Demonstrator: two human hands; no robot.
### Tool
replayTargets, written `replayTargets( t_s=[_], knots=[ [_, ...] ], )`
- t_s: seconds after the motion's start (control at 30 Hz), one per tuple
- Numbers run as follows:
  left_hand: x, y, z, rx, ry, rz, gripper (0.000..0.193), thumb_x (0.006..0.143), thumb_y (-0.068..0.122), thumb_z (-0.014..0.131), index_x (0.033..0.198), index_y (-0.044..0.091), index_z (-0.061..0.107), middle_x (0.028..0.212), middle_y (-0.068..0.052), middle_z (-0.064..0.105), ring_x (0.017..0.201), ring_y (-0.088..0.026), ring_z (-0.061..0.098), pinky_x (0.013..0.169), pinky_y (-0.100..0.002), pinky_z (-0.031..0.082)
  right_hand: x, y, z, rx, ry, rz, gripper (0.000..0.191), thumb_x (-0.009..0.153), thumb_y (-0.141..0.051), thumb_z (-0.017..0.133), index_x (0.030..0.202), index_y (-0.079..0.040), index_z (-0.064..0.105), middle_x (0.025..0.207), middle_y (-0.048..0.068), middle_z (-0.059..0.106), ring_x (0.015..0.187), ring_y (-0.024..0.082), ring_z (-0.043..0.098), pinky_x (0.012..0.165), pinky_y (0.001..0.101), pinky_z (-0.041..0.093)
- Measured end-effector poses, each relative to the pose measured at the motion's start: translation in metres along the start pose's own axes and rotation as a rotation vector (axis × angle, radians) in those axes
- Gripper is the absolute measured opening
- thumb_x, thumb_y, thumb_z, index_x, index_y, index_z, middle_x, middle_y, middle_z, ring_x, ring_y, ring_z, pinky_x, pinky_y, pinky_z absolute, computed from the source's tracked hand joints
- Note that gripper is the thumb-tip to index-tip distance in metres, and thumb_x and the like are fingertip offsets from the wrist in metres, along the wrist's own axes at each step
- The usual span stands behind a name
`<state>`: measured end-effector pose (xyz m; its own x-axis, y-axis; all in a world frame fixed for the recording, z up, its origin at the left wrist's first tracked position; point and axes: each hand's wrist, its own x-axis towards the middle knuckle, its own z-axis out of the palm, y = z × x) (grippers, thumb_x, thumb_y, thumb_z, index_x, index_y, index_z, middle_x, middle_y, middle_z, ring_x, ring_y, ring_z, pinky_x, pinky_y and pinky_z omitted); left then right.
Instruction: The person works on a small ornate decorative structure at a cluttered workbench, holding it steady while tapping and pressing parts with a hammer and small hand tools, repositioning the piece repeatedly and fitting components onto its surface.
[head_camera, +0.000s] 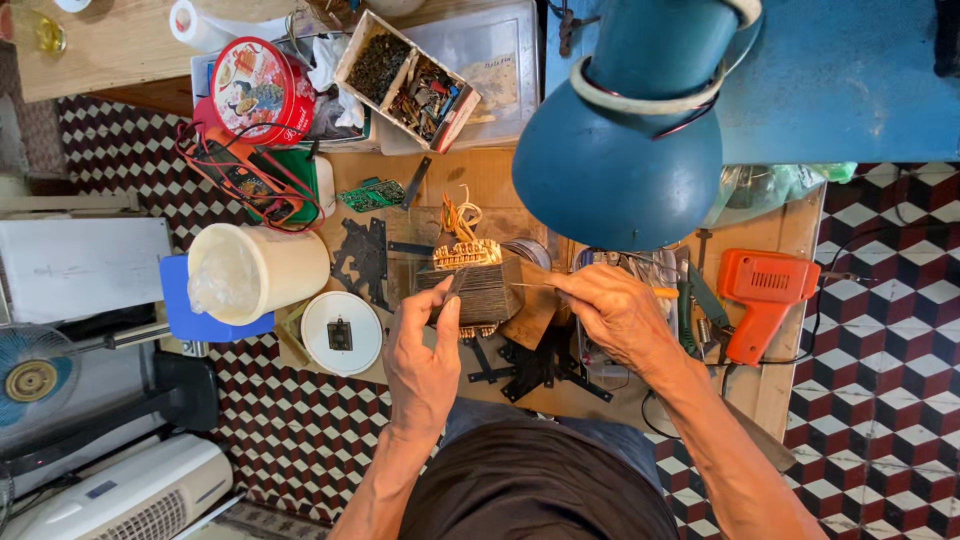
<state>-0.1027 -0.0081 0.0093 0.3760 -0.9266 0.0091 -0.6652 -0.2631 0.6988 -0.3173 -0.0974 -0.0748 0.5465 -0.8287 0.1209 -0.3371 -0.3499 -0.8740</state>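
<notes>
Partly lamp (620, 150) hides transformer (478, 285).

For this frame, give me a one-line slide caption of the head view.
Under a blue lamp, the left hand steadies a transformer core while the right hand works a thin tool at it.

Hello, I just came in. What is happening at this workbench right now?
A person sits at a cluttered wooden bench under a blue lamp. The left hand steadies a transformer core of stacked metal plates with copper windings on top. The right hand holds a thin tool with a yellow handle against the core's side. Loose dark plates lie around it.
</notes>
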Motion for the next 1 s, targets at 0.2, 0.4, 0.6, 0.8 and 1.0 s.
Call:
replayTargets(
  t_s=[0.2,0.4,0.6,0.8,1.0],
  knots=[
    [-0.009,0.002,0.015,0.032,0.01,-0.088,0.02,0.104,0.016,0.059,0.115,-0.001,0.058,0.107,-0.013,0.073,0.096,-0.021,0.073,0.084,-0.034,0.057,0.003,0.013,0.001,0.112,-0.01,0.001,0.028,0.088,-0.003,0.07,0.115,-0.005,0.072,0.088,0.012,0.07,0.08,0.029,0.068,0.073,0.0402,0.053],
    [-0.007,-0.004,0.015,0.045,0.015,-0.065,0.02,0.105,0.017,0.06,0.115,0.0,0.06,0.109,-0.012,0.074,0.098,-0.021,0.072,0.086,-0.035,0.058,0.002,0.02,0.008,0.164,-0.042,0.072,0.035,0.088,-0.003,0.069,0.122,-0.01,0.072,0.108,0.013,0.077,0.086,0.029,0.076,0.071,0.0355,0.059],
    [-0.007,-0.007,0.015,0.058,0.023,-0.026,0.019,0.105,0.015,0.061,0.114,-0.001,0.06,0.111,-0.012,0.074,0.099,-0.021,0.073,0.088,-0.035,0.058,-0.003,0.028,0.015,0.144,-0.049,0.141,0.031,0.089,-0.007,0.072,0.119,-0.012,0.075,0.103,0.013,0.078,0.082,0.027,0.077,0.07,0.0352,0.059],
    [-0.008,-0.011,0.019,0.035,0.024,-0.012,0.02,0.106,0.014,0.059,0.119,-0.001,0.058,0.115,-0.014,0.074,0.106,-0.022,0.073,0.093,-0.035,0.058,-0.005,0.033,0.019,0.145,-0.027,0.159,0.03,0.089,-0.01,0.073,0.118,-0.015,0.077,0.094,0.013,0.078,0.077,0.027,0.075,0.07,0.037,0.057],
    [-0.011,-0.014,0.021,0.016,0.035,-0.026,0.02,0.105,0.013,0.059,0.119,-0.002,0.057,0.116,-0.015,0.073,0.106,-0.022,0.073,0.092,-0.035,0.058,-0.007,0.035,0.019,0.135,-0.042,0.176,0.031,0.089,-0.013,0.074,0.12,-0.016,0.077,0.092,0.014,0.077,0.077,0.028,0.072,0.071,0.0394,0.056]
  ],
)
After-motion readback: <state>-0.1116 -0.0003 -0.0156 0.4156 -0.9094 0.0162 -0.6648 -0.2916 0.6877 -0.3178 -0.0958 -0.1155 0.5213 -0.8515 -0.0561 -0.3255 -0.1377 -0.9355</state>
